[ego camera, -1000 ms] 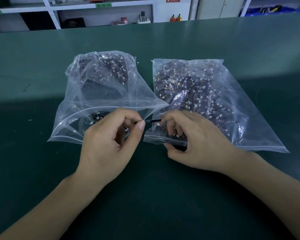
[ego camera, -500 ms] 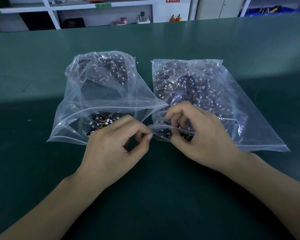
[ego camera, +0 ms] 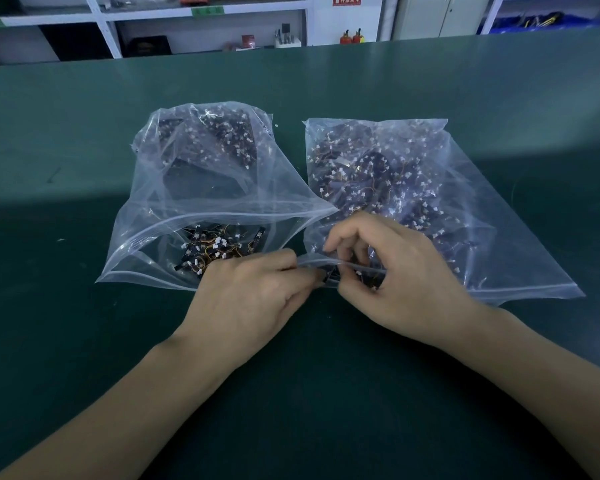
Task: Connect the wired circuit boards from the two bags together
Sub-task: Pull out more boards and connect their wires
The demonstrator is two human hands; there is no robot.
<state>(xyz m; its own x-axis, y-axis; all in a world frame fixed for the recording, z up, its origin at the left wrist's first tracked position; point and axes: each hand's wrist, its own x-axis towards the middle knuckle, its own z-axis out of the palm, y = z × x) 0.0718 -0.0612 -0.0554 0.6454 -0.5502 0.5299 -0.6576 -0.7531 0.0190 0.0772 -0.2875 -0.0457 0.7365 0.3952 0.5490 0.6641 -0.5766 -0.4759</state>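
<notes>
Two clear zip bags lie side by side on the green table (ego camera: 84,341). The left bag (ego camera: 187,188) gapes open, and small black circuit boards (ego camera: 219,249) with white connectors and orange wires lie in its mouth. The right bag (ego camera: 465,216) is packed with similar boards. My left hand (ego camera: 253,296) pinches a small black board (ego camera: 329,275) at the right bag's mouth. My right hand (ego camera: 395,278) has its fingers curled over that bag's opening and pinches the same spot from the other side. What sits between the fingertips is mostly hidden.
White shelving (ego camera: 201,26) with small items runs behind the table's far edge. A cabinet (ego camera: 433,15) and blue bins (ego camera: 534,20) stand at the back right.
Both hands dropped toward me from between the bags to the right bag's mouth. My left hand slid right and now meets the right hand; the right fingers curled over the bag's opening.
</notes>
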